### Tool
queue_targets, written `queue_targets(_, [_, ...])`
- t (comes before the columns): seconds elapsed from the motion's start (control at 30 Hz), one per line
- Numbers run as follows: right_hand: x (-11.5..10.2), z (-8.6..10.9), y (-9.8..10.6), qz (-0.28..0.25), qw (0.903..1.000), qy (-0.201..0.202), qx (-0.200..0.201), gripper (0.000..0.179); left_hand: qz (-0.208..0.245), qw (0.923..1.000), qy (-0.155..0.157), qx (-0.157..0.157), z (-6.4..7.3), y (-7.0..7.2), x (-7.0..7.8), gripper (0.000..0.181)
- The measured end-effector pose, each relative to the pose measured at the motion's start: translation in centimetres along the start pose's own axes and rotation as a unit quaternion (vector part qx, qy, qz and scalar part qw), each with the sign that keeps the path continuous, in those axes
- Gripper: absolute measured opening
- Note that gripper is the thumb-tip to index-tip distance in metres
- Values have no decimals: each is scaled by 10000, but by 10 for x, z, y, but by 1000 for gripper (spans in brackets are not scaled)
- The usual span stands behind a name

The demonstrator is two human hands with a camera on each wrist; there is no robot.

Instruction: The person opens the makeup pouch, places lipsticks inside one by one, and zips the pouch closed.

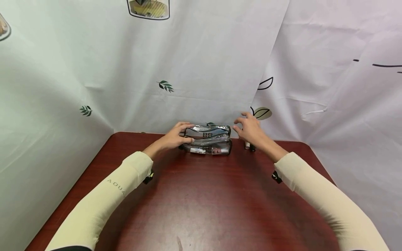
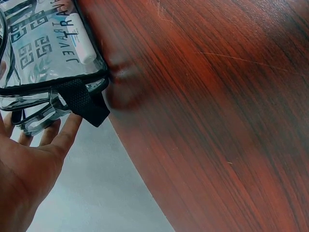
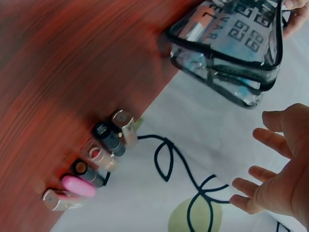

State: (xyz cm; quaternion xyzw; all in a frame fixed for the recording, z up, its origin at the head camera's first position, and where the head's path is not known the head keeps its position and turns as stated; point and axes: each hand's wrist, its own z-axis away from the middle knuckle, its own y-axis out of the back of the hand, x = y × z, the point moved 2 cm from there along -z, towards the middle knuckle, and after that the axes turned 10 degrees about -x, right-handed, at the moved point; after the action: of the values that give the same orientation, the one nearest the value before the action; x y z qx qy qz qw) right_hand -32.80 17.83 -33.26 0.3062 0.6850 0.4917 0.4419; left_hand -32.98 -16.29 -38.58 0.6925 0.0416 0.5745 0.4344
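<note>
A clear zip travel bag [image 1: 208, 143] with black piping stands at the table's back edge, small items showing through its sides. My left hand [image 1: 176, 136] grips its left end, the thumb at the front and the fingers over the top and behind. In the left wrist view a black strap tab [image 2: 87, 101] hangs from the bag's end, and a white tube [image 2: 82, 39] lies inside. Just right of the bag, my right hand [image 1: 250, 129] hovers with spread, slightly bent fingers and holds nothing. A gap separates it from the bag in the right wrist view.
Several cosmetics stand in a row along the back edge, below my right hand, including a black-capped tube [image 3: 109, 137] and a pink oval item [image 3: 78, 186]. The dark red wooden table [image 1: 201, 195] meets a hanging white printed cloth [image 1: 201, 69] behind.
</note>
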Motion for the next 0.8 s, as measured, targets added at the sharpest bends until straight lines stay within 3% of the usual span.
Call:
queue_targets(0.27, [18, 2, 4, 247, 9991, -338, -107, 38, 52, 10000, -16, -15, -1, -1, -1, 78])
queue_targets(0.8, [46, 8, 5, 102, 9960, -850, -256, 40, -8, 10000, -66, 36, -2, 0, -1, 78])
